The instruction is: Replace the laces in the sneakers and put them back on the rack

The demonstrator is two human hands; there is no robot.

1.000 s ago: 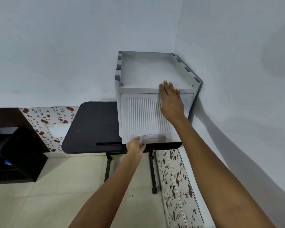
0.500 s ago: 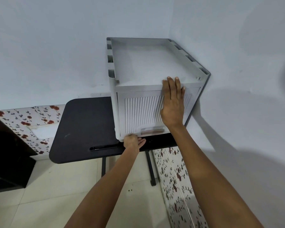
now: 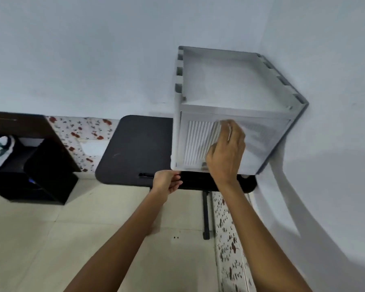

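Two hands were at the white rack, which stood on the right end of the black worktop in the wall corner. The right hand lay on the ribbed door, fingers bent where they had been straight and flat before; blur hid any grip. The left hand stayed under the near left corner, fingers curled, its hold unclear.
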